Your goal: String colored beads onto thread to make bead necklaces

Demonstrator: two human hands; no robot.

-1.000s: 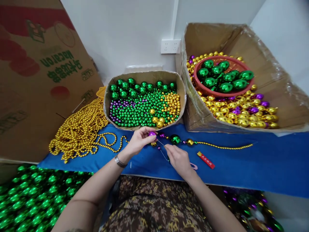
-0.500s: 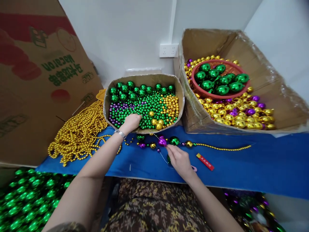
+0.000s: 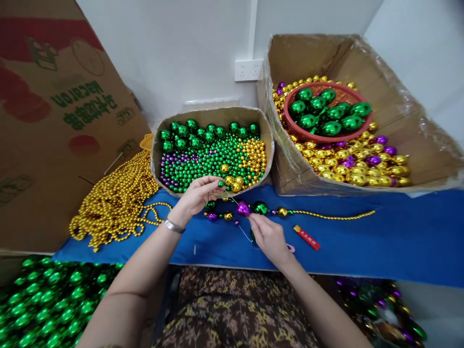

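My left hand (image 3: pixel 200 195) pinches a small green bead (image 3: pixel 221 183) at its fingertips, just over the near rim of the small bead box. Close to that bead is the tip of a thin needle or wire (image 3: pixel 231 197), which sticks out of a shiny purple bead (image 3: pixel 242 209). My right hand (image 3: pixel 267 237) has its fingers closed at the near side of this purple bead; the thread there is partly hidden. Around both hands lies a strand of large beads, with a green bead (image 3: pixel 260 208) and a gold bead (image 3: pixel 282 211) leading into a gold twisted cord (image 3: pixel 333 215).
The small cardboard box (image 3: pixel 212 112) holds green, purple and gold beads. A larger box (image 3: pixel 311 53) contains a red basin (image 3: pixel 328 139) of green ovals. Gold bead strands (image 3: pixel 116 205) heap at left. A red packet (image 3: pixel 306 238) lies on the blue cloth (image 3: pixel 362 251).
My left hand has come up out of the small box toward me, with a green bead in its fingertips near the wire. My right hand stays at the purple bead.
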